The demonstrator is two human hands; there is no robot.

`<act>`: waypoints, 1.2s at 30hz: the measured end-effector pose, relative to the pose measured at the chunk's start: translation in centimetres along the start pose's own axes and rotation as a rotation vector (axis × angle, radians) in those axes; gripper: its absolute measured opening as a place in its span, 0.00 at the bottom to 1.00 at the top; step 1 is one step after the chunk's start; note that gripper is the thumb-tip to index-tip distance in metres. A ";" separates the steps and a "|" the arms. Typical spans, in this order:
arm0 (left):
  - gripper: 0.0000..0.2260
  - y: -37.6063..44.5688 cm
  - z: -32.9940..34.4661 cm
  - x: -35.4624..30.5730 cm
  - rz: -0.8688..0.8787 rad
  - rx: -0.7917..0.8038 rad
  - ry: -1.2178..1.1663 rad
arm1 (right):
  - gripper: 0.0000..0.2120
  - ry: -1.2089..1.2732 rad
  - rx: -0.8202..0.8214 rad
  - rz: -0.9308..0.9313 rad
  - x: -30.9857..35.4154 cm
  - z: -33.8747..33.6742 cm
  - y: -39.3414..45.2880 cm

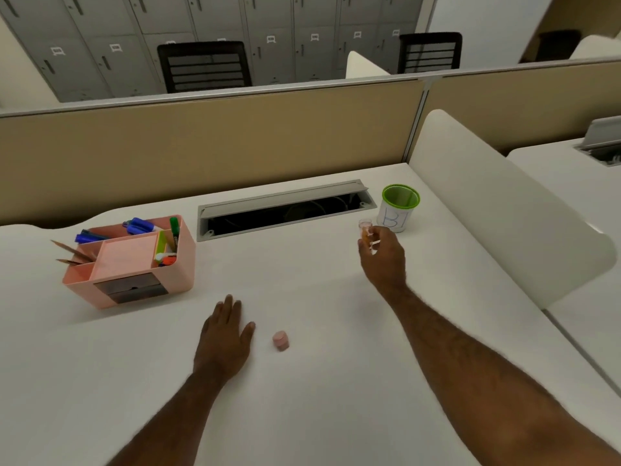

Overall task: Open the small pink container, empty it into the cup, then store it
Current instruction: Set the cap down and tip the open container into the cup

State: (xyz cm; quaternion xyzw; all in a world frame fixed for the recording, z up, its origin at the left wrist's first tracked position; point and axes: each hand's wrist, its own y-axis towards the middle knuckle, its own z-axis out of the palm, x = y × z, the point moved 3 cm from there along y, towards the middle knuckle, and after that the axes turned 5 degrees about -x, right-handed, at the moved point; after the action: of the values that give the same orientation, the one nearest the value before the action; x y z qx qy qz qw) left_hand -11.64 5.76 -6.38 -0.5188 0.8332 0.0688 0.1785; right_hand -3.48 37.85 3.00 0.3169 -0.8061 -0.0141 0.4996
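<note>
I find the right hand (383, 253) raised near the cup (400, 208), its fingers (364, 245) pinching the container (366, 230). The container is small, clear-walled and pink-tinted, and something orange shows inside; it stands upright in the pinch with its mouth open. The cup, white with a green rim, stands on the surface (319, 398) just beyond and to the right of those fingers, apart from the container.

The left hand (225, 341) lies flat on the surface, fingers spread and holding nothing. Just right of its fingertips stands the pink lid (281, 340), loose on the surface.

Step in hand, by my judgement: opening is done, and emptying is about to start. The next move calls for carrying the container over the green rim and tipping its mouth down inside the cup, so the contents do not fall short.

The organiser (134, 264), well to the left of the left hand, looks the likely store. Whether the lid must go back on first, I cannot tell.
</note>
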 end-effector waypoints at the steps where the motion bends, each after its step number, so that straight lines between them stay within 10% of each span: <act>1: 0.29 0.1 0.4 0.3 -0.004 0.001 0.011 | 0.12 -0.009 -0.031 0.012 -0.6 -0.4 1.2; 36: 0.34 2.7 1.1 0.3 0.017 -0.074 0.122 | 0.17 -0.264 -0.103 0.096 -3.4 -3.3 16.3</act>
State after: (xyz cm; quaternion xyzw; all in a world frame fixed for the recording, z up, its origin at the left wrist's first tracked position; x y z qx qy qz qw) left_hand -13.93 7.06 -7.66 -0.5214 0.8437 0.0691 0.1074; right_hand -7.92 53.63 7.49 0.2474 -0.8773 -0.0729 0.4048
